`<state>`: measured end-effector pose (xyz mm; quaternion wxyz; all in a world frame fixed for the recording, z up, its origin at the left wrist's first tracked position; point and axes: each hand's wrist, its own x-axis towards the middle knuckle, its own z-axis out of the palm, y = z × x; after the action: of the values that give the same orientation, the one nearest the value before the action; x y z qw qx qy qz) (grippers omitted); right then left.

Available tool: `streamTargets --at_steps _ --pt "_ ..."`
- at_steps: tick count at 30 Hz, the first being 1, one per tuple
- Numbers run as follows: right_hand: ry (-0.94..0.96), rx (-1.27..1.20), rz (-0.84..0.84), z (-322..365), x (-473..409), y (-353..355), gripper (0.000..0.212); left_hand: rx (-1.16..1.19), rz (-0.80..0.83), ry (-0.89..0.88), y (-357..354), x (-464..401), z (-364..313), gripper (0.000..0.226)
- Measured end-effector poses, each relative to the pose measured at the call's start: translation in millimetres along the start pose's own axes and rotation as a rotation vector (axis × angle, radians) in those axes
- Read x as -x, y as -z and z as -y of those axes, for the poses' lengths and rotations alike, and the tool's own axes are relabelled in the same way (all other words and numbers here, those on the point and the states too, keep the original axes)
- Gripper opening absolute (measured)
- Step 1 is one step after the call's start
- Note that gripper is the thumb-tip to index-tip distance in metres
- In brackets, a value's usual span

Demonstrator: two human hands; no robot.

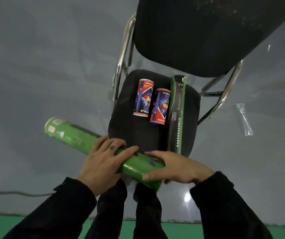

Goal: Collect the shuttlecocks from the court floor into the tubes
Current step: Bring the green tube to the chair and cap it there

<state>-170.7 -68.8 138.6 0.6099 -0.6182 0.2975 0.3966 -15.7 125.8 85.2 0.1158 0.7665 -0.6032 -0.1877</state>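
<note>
Green shuttlecock tube [79,140], both hands' grip wrapped round it, left hand [102,163], right hand [176,168]: risk, tilting spills contents.

Black padded chair seat [124,128] in front of me, chrome tube frame [122,54]. On the seat: two short red-and-blue tubes [143,98] [160,106] lying side by side, touching; just right of them a long green-and-black tube [178,114] lying lengthwise. Chair stands on grey floor [35,66]; a clear plastic scrap [244,118] lies on the floor to its right.
</note>
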Motion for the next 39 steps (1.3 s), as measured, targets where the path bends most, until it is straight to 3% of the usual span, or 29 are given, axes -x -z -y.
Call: streamTargets --at_steps 2,4,8,12,15,21,26,31,39 --pt "0.040 -0.125 -0.064 -8 11 1 0.066 -0.009 -0.084 -0.078 7 -19 -11 0.079" --pt "0.104 -0.347 -0.198 -21 26 1 0.060 0.005 -0.136 -0.042 14 -38 -27 0.083" --pt "0.243 -0.686 -0.494 -62 54 -8 0.070 0.197 -0.195 0.058 22 -70 -66 0.084" --pt "0.202 -0.786 -0.878 -114 44 -17 0.077 0.414 0.005 0.114 -2 -87 -101 0.101" --pt "0.179 -0.820 -1.042 -142 20 -13 0.071 0.449 0.125 0.081 -28 -85 -120 0.092" --pt "0.033 -0.688 -1.149 -188 -28 -18 0.079 0.534 0.230 0.174 -56 -78 -137 0.076" --pt "-0.107 -0.605 -1.125 -217 -54 -20 0.092 0.516 0.245 0.250 -55 -78 -145 0.070" --pt "-0.109 -0.557 -1.035 -217 -74 6 0.087 0.548 0.264 0.347 -49 -80 -148 0.068" --pt "-0.186 -0.334 -1.030 -194 -62 15 0.075 0.704 0.098 0.559 -36 -76 -145 0.054"
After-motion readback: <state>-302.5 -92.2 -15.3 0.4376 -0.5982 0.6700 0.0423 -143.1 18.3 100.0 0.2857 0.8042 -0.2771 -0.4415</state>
